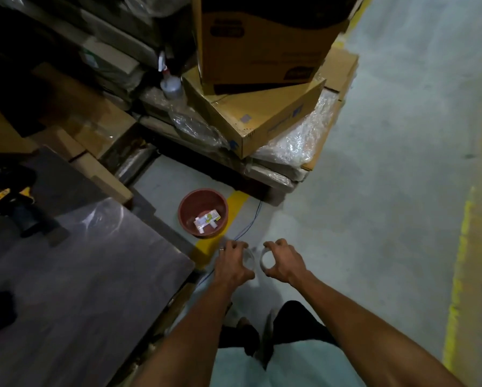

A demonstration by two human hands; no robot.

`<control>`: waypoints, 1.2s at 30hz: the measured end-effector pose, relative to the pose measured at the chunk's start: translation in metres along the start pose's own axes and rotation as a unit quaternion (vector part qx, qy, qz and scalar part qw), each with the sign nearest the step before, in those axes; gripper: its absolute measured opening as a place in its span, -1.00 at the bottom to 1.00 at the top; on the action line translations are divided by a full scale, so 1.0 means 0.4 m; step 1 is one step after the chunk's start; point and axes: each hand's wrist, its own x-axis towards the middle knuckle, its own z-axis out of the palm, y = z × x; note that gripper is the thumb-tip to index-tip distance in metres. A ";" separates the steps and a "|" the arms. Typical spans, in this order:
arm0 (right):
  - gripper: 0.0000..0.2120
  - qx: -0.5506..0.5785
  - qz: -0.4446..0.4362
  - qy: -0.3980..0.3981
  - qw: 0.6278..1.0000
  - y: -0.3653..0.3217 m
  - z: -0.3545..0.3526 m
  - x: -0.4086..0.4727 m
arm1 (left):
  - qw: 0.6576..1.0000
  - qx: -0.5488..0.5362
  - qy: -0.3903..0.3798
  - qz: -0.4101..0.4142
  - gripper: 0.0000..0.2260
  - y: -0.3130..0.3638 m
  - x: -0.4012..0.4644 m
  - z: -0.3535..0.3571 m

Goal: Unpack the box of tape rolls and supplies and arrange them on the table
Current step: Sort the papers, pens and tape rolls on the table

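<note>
My left hand [232,262] grips a clear tape roll [249,259], its fingers curled over the rim. Beside it, my right hand [283,261] holds a second tape roll [263,259] with a white core, thumb below and fingers over the top. Both hands hover above the grey floor, just right of the dark table [75,275]. The two rolls sit close together, nearly touching. A yellow and black tape dispenser [2,199] lies at the table's far left.
A red plastic tub [203,212] with small packets inside stands on the floor ahead. Stacked cardboard boxes [262,79] and plastic-wrapped bundles rise behind it. A spray bottle [171,85] stands among them. A blue cable [248,224] runs across the floor.
</note>
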 end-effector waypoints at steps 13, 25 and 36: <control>-0.24 -0.124 -0.114 -0.050 0.984 -0.053 -0.012 0.503 | 0.991 0.024 0.036 -0.126 -0.30 -0.119 0.393 0.013; -0.31 -0.148 -0.258 -0.013 0.955 -0.221 0.045 0.869 | 0.958 -0.062 0.122 -0.254 -0.20 -0.305 0.647 0.010; -0.19 -0.148 -0.298 -0.055 0.941 -0.327 0.057 1.001 | 0.947 -0.102 0.172 -0.252 -0.24 -0.393 0.722 -0.016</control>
